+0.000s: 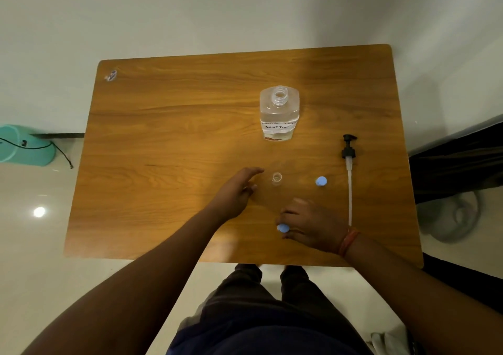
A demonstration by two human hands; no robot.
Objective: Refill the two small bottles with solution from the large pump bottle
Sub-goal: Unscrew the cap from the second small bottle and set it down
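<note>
Fingers of my right hand (pixel 307 222) pinch one blue cap (pixel 283 228); my left hand (pixel 238 190) lies relaxed beside one open small bottle (pixel 276 178). Second blue cap (pixel 321 181) right. Pump (pixel 349 164) lies lengthwise, head away. Large bottle (pixel 279 112) stands uncapped farthest.

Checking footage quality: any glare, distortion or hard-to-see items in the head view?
Head view: wide-angle bowing at the brown wooden table edges; a glare spot on the pale glossy floor; dim warm light; the small clear uncapped bottle barely stands out.
</note>
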